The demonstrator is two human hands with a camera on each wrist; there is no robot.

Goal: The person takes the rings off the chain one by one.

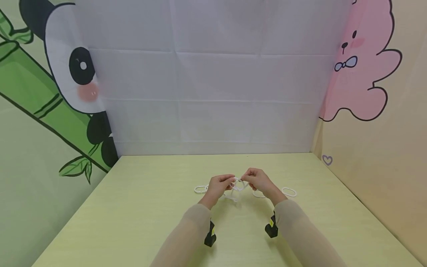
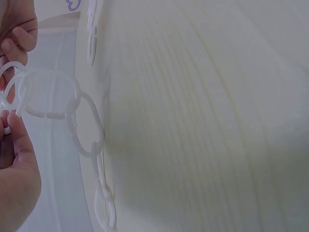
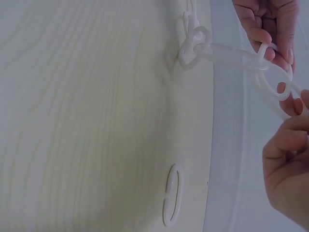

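Note:
Above the table, my left hand (image 1: 218, 187) pinches a white plastic chain link (image 2: 24, 94) between thumb and fingertips. Close on its right, my right hand (image 1: 260, 181) pinches another white link (image 3: 273, 104), and the two links overlap in the right wrist view. From the left hand's link hangs a white chain (image 2: 87, 128) of joined oval links, its lower part lying on the table. In the right wrist view the left hand (image 3: 270, 24) is at the top and the right hand (image 3: 289, 169) below it. Fingers hide part of both held links.
On the pale yellow table (image 1: 150, 222) a loose white link (image 1: 289, 192) lies to the right. Another white link (image 1: 258, 194) is partly hidden by the right hand. Chain links (image 1: 201, 189) lie left of the left hand. A white cloth (image 1: 213, 92) hangs behind the table.

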